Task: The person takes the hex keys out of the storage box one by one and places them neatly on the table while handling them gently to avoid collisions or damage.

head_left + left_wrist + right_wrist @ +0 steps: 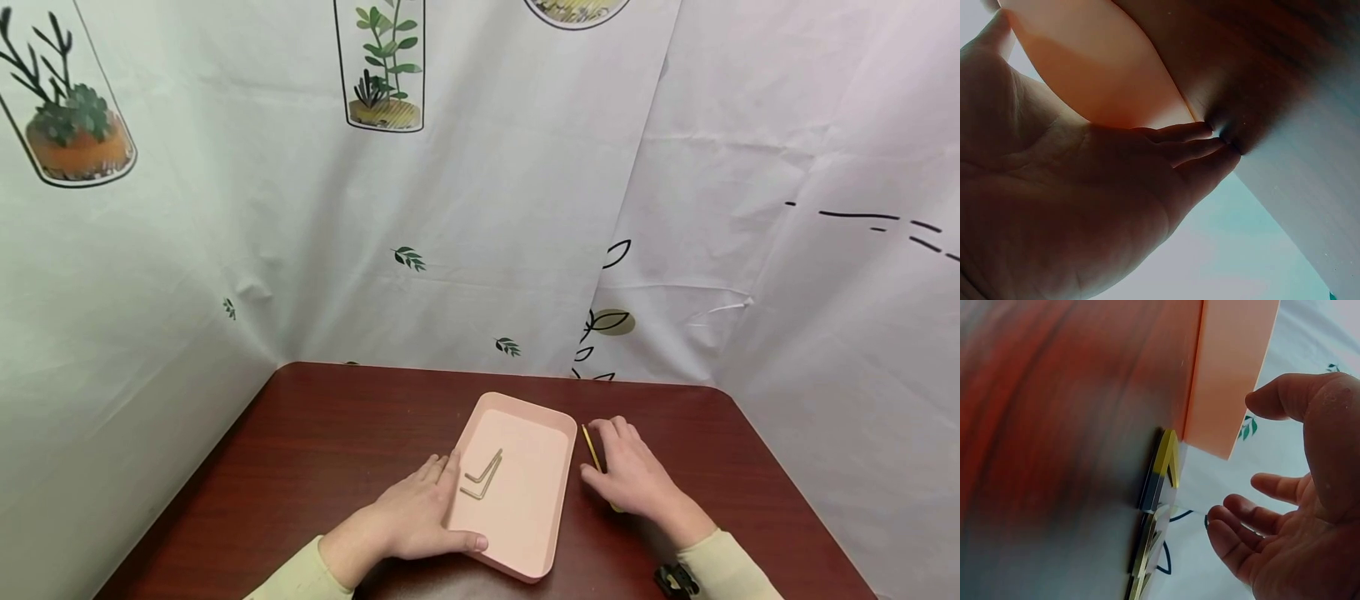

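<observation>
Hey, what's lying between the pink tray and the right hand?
In the head view, a thin yellow item lies on the table between the pink tray and the right hand, which partly hides it.

Pale pink across the tray (534,517); dull brass along the two bent rods (491,477); yellow on the slim item (591,446); reddish brown with darker grain over the table (345,433); cream at the sleeves (303,573); white on the wall cloth (487,208), printed with green leaf sprigs (507,347) and black-outlined plant jars (386,114).

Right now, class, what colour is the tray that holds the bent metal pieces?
The tray is plain pale pink; the head view shows it best.
</observation>
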`<action>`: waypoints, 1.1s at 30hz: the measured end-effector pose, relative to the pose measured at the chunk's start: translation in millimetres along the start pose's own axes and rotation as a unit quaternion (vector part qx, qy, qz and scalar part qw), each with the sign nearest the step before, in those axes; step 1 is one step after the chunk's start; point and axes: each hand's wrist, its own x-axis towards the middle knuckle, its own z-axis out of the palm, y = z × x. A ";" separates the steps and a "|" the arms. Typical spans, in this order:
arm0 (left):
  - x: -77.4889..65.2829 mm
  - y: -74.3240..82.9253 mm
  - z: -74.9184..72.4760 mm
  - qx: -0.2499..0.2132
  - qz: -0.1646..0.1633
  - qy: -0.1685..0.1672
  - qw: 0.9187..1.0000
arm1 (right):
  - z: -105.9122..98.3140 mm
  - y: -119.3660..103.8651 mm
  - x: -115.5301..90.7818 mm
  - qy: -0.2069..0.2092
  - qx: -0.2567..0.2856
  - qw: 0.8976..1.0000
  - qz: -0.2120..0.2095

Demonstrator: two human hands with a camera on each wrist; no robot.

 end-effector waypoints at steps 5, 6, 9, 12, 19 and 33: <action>-0.4 0.3 0.1 0.002 0.003 0.002 1.000 | 3.1 -3.5 1.4 -0.003 -0.001 1.000 -0.009; -0.5 0.4 0.2 0.001 0.003 0.002 1.000 | 3.8 -4.3 1.7 -0.004 -0.003 1.000 -0.011; -0.8 0.4 0.4 0.002 0.003 0.001 1.000 | 5.3 -7.3 2.5 -0.006 -0.001 1.000 -0.017; -0.4 0.0 0.6 0.005 0.004 0.002 1.000 | 6.1 -10.6 3.4 -0.008 0.000 1.000 -0.020; 0.6 -0.2 0.6 0.010 0.005 0.004 1.000 | 5.9 -18.0 4.8 -0.030 -0.004 0.999 -0.011; 0.4 1.7 -1.1 0.003 -0.001 0.002 1.000 | 7.7 -28.6 11.4 -0.037 0.004 0.999 -0.024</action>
